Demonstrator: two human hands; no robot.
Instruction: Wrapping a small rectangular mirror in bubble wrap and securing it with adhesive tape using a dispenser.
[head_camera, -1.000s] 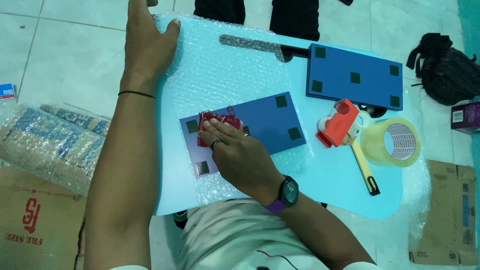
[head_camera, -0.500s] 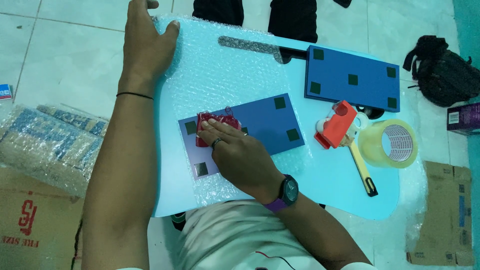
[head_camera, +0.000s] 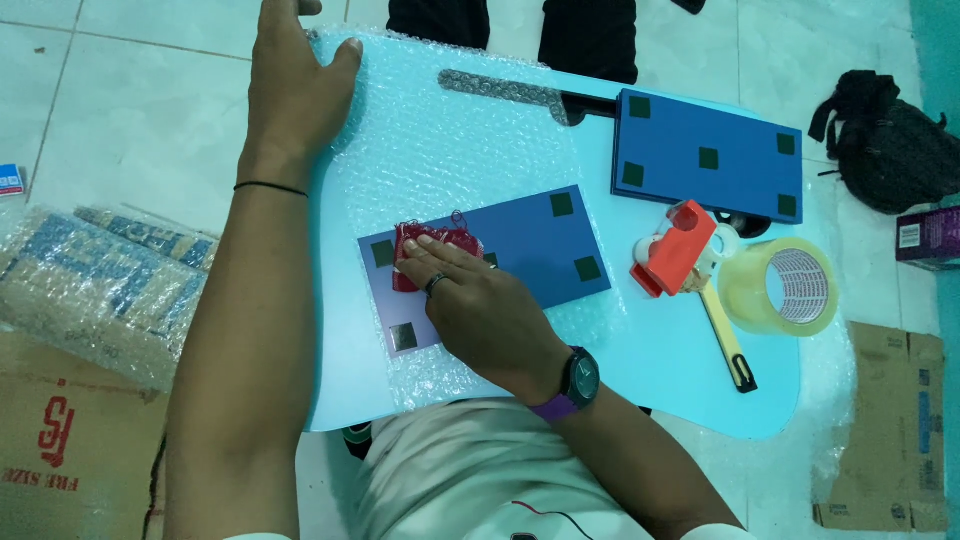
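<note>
Two blue boards (head_camera: 500, 255), left hand (head_camera: 295, 85) flat on bubble wrap (head_camera: 420, 150), right hand (head_camera: 480, 310) pressing red item (head_camera: 430, 240)

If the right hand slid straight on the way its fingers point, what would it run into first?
The right hand points up-left over the red item on the blue panel. Past that lies only bubble wrap, so probably the left hand.

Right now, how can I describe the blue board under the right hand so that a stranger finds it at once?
Start at the light blue table covered with bubble wrap. Two blue boards with dark green squares lie there. The blue board meant is the nearer one, on the wrap, where the right hand presses a red bundle; the far board is untouched.
</note>
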